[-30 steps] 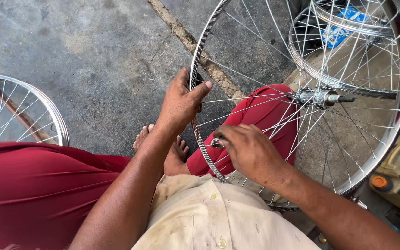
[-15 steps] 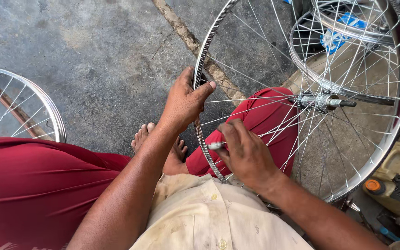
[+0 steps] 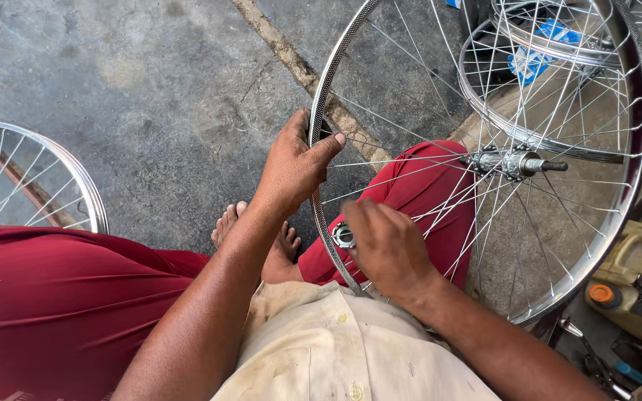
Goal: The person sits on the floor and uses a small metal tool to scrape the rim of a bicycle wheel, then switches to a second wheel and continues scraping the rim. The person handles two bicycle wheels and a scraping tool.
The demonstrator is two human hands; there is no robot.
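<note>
A silver spoked bicycle wheel stands upright over my red-clad knee; its rim (image 3: 319,111) runs down past both hands and its hub with axle (image 3: 513,162) sits at the right. My left hand (image 3: 291,165) grips the rim on its left side, thumb hooked over the metal. My right hand (image 3: 388,245) is lower, closed on a small round silver tool (image 3: 343,235) pressed against the rim where a spoke meets it. My bare foot (image 3: 261,238) rests on the concrete below the hands.
Another silver wheel (image 3: 39,178) lies at the left edge on the grey concrete floor. More rims (image 3: 551,141) are stacked behind at the top right. A dirty yellowish jug with an orange cap (image 3: 622,278) and hand tools (image 3: 603,367) lie at the bottom right.
The view has shifted slightly; my right hand has slid a little down and left along the rim with the tool. My left hand keeps its hold on the rim.
</note>
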